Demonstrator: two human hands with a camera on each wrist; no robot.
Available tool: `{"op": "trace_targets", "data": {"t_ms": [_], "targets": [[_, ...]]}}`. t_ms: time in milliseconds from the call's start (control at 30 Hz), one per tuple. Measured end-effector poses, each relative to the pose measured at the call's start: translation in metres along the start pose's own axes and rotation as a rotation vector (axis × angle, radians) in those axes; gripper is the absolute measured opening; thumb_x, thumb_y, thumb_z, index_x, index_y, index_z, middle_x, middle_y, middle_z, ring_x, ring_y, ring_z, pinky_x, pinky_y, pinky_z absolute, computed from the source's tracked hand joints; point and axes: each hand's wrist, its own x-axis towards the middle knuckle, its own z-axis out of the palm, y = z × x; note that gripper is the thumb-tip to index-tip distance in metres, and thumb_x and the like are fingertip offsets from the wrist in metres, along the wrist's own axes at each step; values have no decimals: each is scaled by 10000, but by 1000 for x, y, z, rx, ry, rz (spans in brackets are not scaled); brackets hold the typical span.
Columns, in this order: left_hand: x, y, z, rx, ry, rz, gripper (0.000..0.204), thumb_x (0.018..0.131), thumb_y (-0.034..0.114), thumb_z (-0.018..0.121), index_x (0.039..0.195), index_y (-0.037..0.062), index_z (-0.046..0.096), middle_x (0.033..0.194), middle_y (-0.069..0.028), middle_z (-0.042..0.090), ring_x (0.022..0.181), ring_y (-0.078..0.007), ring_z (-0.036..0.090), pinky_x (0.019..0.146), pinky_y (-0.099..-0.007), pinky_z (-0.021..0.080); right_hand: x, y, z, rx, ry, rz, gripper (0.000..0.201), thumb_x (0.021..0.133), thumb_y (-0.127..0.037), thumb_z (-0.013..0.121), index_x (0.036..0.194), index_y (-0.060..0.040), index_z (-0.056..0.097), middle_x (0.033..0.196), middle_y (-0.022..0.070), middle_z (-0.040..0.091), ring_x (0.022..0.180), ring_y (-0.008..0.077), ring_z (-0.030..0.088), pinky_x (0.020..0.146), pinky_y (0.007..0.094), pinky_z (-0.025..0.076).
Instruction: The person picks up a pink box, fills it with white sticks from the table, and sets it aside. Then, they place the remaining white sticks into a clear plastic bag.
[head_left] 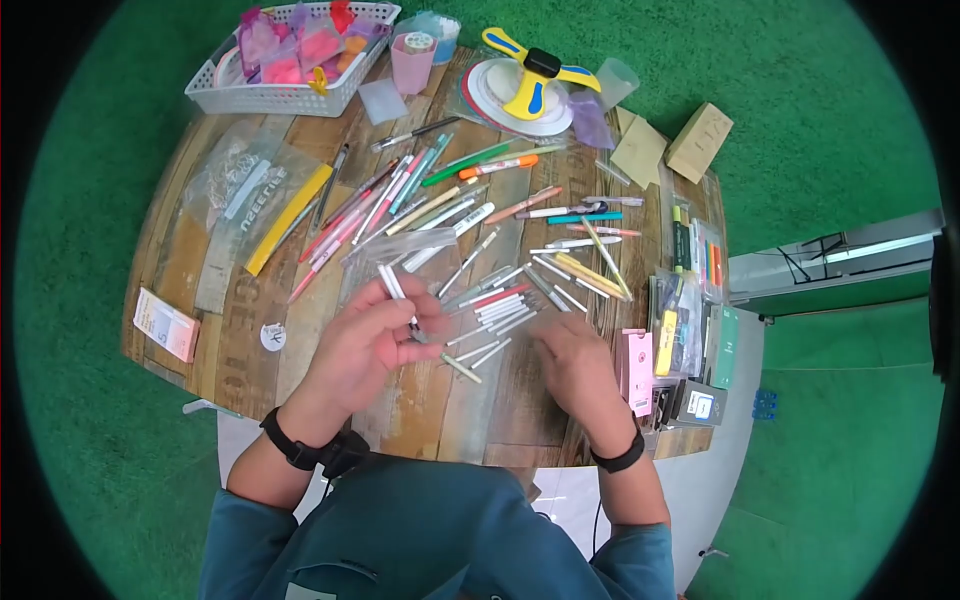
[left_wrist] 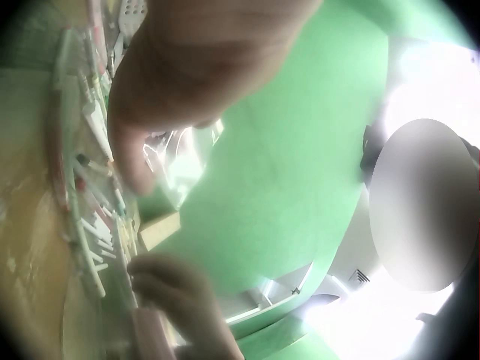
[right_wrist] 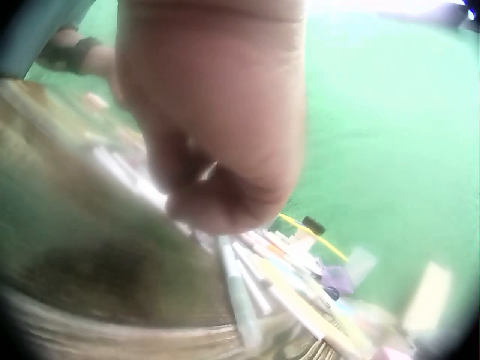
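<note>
My left hand, palm partly turned up, holds slim white pens between thumb and fingers, a dark end showing below. A clear plastic bag lies just beyond its fingertips. To the right, my right hand hovers palm down beside short white sticks, its fingers bent. The right wrist view has those fingers curled in towards the thumb with a small bright spot between them; I cannot tell whether they pinch anything. Loose pens in many colours spread across the wooden table.
At the back left stands a white basket of colourful packets, beside a pink cup. A yellow-and-blue three-armed object lies on white discs. Boxes and packaged stationery line the right edge. A flat plastic bag lies left.
</note>
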Motion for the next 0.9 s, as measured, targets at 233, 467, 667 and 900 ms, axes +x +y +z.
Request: {"op": "trace_targets", "data": {"t_ms": [233, 467, 667, 900], "targets": [[-1, -11, 3, 56, 29, -127, 292, 1028, 120, 559, 1312, 55, 572, 1241, -142, 677, 1123, -280, 689, 909, -459, 615, 23, 9, 15, -156, -178, -173, 63, 810, -8, 637, 792, -46, 590, 841, 148, 615, 774, 370, 657, 703, 483, 538], [1, -17, -1, 53, -40, -213, 347, 1055, 189, 573, 1368, 38, 569, 1269, -132, 665, 1170, -276, 675, 956, -464, 596, 38, 9, 9, -254, -220, -269, 78, 793, -39, 646, 762, -47, 574, 804, 163, 621, 736, 369, 673, 645, 463, 541], [-4, -18, 3, 158, -84, -239, 360, 1047, 217, 621, 1355, 30, 600, 1272, -113, 664, 1194, -261, 664, 983, -442, 578, 34, -11, -38, 131, -106, 200, 437, 866, 35, 680, 1294, 0, 597, 895, 149, 651, 799, 216, 684, 728, 343, 565], [-2, -28, 0, 260, -206, -266, 395, 1024, 291, 681, 1323, 34, 654, 1279, -76, 675, 1225, -220, 644, 987, -376, 542, 27, -30, -39, 939, 342, 102, 529, 972, -8, 677, 1457, -31, 468, 1063, 146, 700, 842, 163, 688, 748, 303, 601]]}}
